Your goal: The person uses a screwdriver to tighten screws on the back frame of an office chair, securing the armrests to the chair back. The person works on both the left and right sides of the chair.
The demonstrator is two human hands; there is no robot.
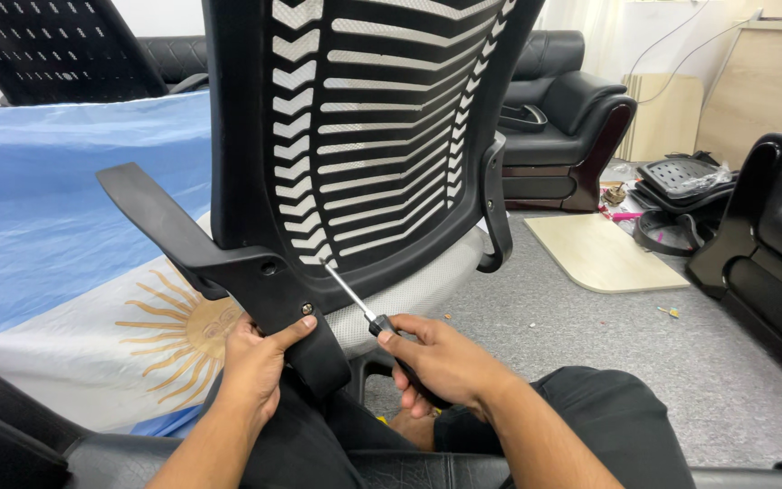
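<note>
Screwdriver (368, 312), slim steel, gripped by right hand (436, 362); left hand (255, 362) clasps plastic armrest bracket (273, 290).

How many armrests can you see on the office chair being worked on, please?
2: one armrest juts out at the left, its bracket gripped by the left hand; the other armrest curves down the right side of the backrest. The right hand holds a screwdriver.

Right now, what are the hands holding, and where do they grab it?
The right hand holds a screwdriver by its black handle. The left hand grips the chair's black armrest bracket at its lower end, thumb beside a screw.
</note>
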